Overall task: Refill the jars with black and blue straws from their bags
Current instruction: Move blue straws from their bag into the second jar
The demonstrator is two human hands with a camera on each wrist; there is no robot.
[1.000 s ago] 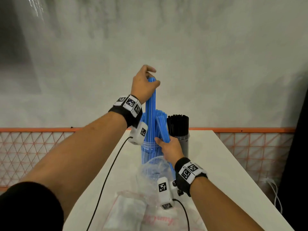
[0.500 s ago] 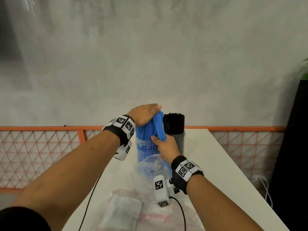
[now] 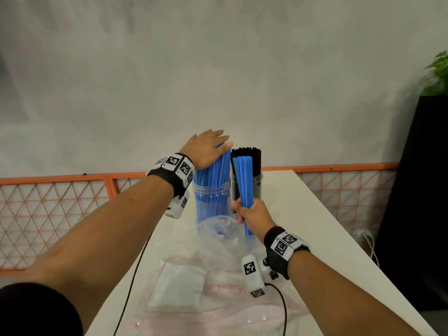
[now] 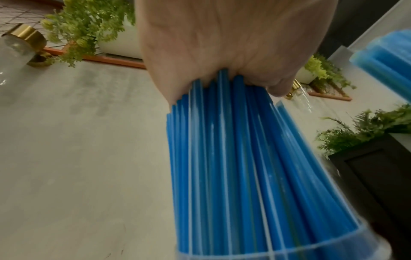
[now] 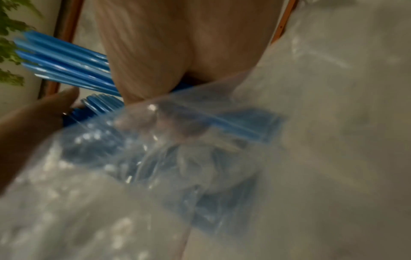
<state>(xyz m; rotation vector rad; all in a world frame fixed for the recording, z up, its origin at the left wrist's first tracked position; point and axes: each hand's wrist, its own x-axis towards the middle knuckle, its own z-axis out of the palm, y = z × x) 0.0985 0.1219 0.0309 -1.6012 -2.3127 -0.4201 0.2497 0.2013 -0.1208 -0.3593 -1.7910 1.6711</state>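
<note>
A clear jar packed with blue straws stands at the far end of the white table. My left hand lies flat on the straw tops, palm pressing down on the blue straws. Beside it on the right stands a jar of black straws. My right hand grips a small bunch of blue straws upright in front of the black jar. Their lower ends reach into a clear plastic bag, blurred in the right wrist view as bag.
A flat clear bag with a white packet lies near me on the table. Two black cables run off the wrist cameras. An orange mesh railing lines the far side, and a black planter stands to the right.
My left hand came down from holding a raised bunch and now lies flat on the straws in the jar. My right hand drew its bunch to the right, away from the blue jar.
</note>
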